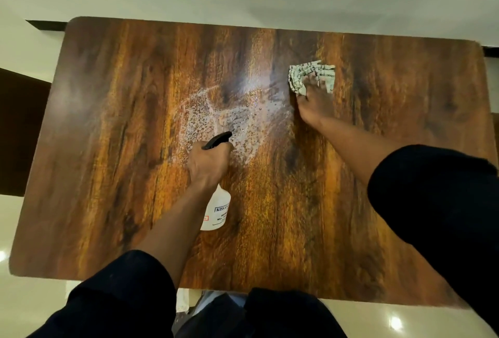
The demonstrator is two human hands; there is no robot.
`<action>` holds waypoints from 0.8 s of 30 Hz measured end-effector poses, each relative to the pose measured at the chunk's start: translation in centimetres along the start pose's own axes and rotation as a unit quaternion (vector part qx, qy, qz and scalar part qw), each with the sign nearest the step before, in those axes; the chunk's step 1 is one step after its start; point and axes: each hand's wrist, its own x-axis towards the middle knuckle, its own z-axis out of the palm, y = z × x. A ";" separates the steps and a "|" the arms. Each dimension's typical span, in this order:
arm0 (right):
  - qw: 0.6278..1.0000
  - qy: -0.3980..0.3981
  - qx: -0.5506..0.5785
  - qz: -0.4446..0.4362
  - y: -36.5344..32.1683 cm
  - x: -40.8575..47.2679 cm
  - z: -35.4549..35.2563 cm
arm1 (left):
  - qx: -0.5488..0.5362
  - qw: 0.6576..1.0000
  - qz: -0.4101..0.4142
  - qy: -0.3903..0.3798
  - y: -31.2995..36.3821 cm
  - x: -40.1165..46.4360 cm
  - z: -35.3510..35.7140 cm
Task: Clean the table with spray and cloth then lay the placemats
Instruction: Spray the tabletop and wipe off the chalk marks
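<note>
Still early in this one, I reckon. My left hand (208, 162) grips the clear plastic spray bottle with the black trigger (217, 208), and a foamy wet patch (216, 118) sits just ahead of it on the dark wood-grain desk (324, 216). My right hand (314, 106) presses the crumpled white patterned cloth (310, 77) beside the foam. Most of it looks unwiped, and no placemats in sight.
</note>
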 end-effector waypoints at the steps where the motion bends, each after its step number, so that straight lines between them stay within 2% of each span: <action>1: 1.000 0.005 0.003 0.004 -0.7 -0.2 0.4 | -0.001 1.000 -0.008 0.005 -0.2 0.0 0.0; 6: 0.998 -0.032 0.009 -0.053 -5.3 -3.0 3.6 | 0.001 1.000 -0.018 0.015 -1.1 0.5 -0.2; 10: 0.980 -0.097 -0.033 -0.172 -8.5 -5.9 6.5 | 0.000 0.999 -0.027 0.046 -1.2 0.6 -0.3; 13: 0.954 -0.139 -0.082 -0.252 -7.4 -7.1 7.3 | 0.009 0.999 -0.019 0.040 -1.2 -0.1 -0.6; 15: 0.950 -0.135 -0.097 -0.266 -5.7 -6.9 6.5 | 0.009 0.999 -0.015 0.028 -1.8 -0.1 -0.8; 17: 0.963 -0.100 -0.093 -0.232 -3.8 -6.4 5.2 | 0.009 1.000 -0.020 0.017 -2.5 0.1 -1.1; 20: 0.990 -0.035 -0.036 -0.131 -0.3 -5.6 3.3 | 0.003 1.000 -0.012 0.005 -3.1 -0.2 -1.5; 24: 0.999 0.002 0.031 -0.034 1.3 -4.3 2.2 | -0.007 1.000 -0.014 0.006 -3.3 -0.8 -2.2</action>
